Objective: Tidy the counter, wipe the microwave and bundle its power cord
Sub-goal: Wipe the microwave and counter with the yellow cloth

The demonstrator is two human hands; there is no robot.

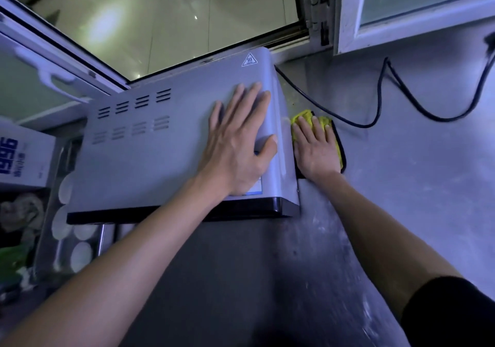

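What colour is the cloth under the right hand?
Yellow, with a black edge; the cloth shows in the head view, under the right hand.

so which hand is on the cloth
The right hand, flat on the yellow cloth beside the microwave; the left hand rests on the microwave's top.

The power cord (380, 97) runs off the right edge, its plug end blurred; the yellow cloth (308, 117) lies mostly hidden under the right hand (316, 151); the white box (21, 153) is cut by the left edge, its small print unreadable.
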